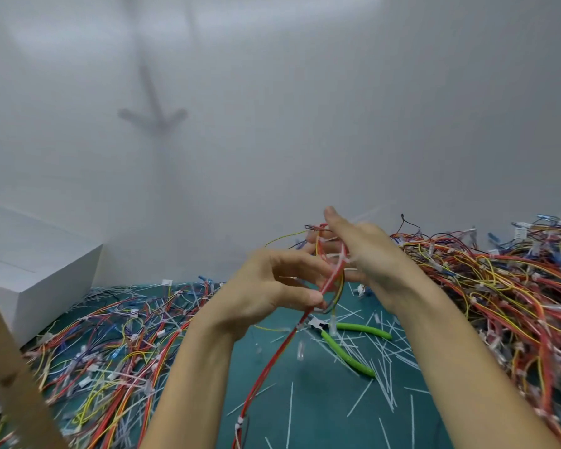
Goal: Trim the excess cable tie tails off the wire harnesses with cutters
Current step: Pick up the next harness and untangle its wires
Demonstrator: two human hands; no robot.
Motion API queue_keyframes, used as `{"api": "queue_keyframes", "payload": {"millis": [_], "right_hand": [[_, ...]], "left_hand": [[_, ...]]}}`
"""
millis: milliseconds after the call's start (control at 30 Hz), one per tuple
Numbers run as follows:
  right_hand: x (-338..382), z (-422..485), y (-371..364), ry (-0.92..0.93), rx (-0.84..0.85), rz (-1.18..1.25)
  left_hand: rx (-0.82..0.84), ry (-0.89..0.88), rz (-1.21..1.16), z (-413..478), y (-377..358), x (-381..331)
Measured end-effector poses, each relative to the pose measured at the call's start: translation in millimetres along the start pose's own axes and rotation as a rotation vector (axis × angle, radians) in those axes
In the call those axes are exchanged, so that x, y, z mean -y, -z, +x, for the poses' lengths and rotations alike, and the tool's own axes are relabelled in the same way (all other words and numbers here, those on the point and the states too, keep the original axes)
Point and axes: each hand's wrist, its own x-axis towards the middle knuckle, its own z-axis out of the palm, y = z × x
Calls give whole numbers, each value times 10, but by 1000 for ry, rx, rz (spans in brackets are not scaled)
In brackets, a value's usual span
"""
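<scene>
Teal mat [321,416]; harness [332,278] pinched in left hand [266,286] fingers [305,298], right hand [370,254] holding top.

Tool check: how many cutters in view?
1. The green-handled cutters lie on the teal mat, below the left hand and right hand, which hold a red harness. More could be buried under the left wire pile or right wire pile.

a: bg?
b: plain grey-white wall [305,108], faint arrow-shaped shadow [153,115] on it, brighter up top.
a: furniture?
b: teal table mat [321,426], 1 white box [46,280] far left, wooden strut [10,367] in front of it.
</scene>
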Motion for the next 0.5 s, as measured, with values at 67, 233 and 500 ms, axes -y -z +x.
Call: {"api": "queue_keyframes", "payload": {"millis": [67, 233, 500], "right_hand": [[-5, 0, -1, 26, -16, 197], [43, -33, 96, 169, -7, 267], [223, -255, 87, 377, 198, 39]], "left_hand": [[6, 14, 151, -2, -27, -36], [-106, 84, 306, 1, -26, -72], [-402, -41, -282, -51, 29, -317]]}}
